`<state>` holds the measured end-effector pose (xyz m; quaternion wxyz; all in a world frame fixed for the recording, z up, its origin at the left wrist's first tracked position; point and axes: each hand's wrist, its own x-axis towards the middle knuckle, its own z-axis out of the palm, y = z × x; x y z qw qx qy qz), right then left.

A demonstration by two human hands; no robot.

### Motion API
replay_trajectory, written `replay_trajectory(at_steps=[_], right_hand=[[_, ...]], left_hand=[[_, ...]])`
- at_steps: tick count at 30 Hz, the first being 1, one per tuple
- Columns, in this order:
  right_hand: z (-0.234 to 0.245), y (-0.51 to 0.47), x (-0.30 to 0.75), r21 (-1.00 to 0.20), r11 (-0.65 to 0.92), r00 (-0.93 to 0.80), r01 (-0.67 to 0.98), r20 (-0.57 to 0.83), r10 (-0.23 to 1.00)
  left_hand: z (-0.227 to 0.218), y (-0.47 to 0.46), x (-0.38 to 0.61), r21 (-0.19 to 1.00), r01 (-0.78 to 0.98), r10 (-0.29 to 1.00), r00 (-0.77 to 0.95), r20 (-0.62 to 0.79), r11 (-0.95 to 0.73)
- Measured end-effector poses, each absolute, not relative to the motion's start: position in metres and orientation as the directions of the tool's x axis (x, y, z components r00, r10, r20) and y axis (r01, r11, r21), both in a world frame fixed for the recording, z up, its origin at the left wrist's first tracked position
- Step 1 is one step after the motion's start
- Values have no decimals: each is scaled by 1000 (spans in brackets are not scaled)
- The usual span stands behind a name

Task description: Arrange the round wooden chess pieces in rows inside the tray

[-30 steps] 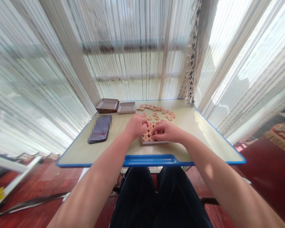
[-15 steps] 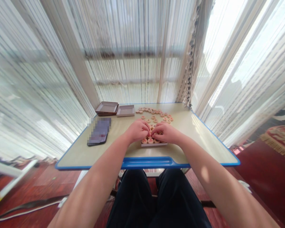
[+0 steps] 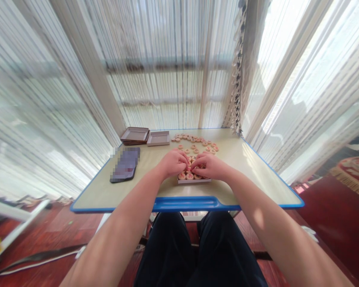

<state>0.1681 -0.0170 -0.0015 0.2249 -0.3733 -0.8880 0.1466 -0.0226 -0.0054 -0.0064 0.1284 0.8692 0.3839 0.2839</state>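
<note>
Round wooden Chinese chess pieces (image 3: 190,176), marked with red and dark characters, sit in rows inside a shallow box (image 3: 194,181) near the front of the table. From the left, my left hand (image 3: 175,162) reaches over the box, its fingers bent and closed on a red-marked piece in the middle. My right hand (image 3: 211,165) comes in from the right, with curled fingertips at the pieces beside my left fingers. The fingers of both hands almost meet. They hide part of the rows, and the grip of the right fingertips is partly covered.
Loose chess pieces (image 3: 193,147) lie scattered behind the box, with more in a curved line farther back. At the back left are stacked shallow trays (image 3: 134,134) and a single box lid (image 3: 158,138). A phone (image 3: 125,164) lies left on the blue-edged table (image 3: 257,187). Curtains (image 3: 167,91) hang behind.
Both hands stay over the same box with hardly any movement of the fingers. The camera view has shifted very slightly.
</note>
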Motion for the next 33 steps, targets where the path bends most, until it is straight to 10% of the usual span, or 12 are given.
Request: replay_trajectory(at_steps=[33], right_hand=[[4,-20,171,-434,703,-647,563,298,702]], left_hand=[[-7,-3,-25,462,602,759,524,386,-651]])
